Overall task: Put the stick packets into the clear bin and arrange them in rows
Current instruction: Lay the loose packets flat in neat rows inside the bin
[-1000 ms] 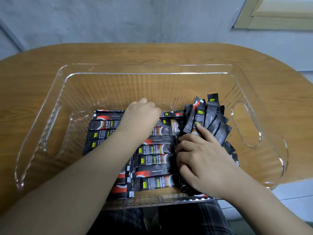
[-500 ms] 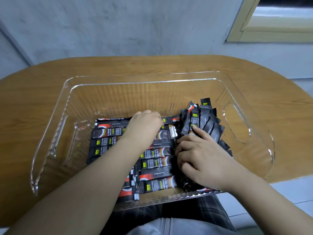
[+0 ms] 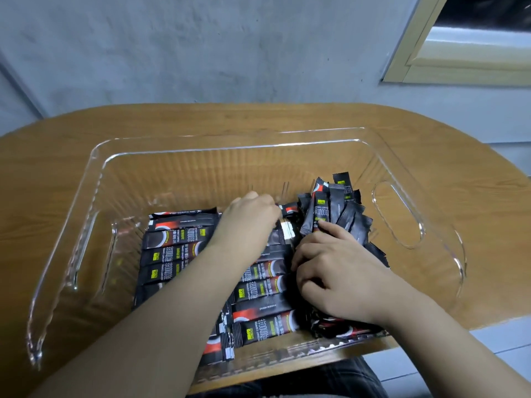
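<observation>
— Both hands sit in the bin (image 3: 94, 156): the left hand (image 3: 248, 216) lies curled on the flat rows (image 3: 178, 251); whether it pinches one, I can't tell. The right hand (image 3: 336, 271), fingers bent, presses the upright bunch (image 3: 336, 208).

— How will the packets handle?

— Light, thin, probably slick (foil-like wrappers), so they'd slide. Better to take several by their long edges than by the crimped ends.

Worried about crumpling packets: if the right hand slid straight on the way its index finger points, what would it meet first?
Probably the leaning bunch of packets; the right hand already has its index fingertip on it.
</observation>
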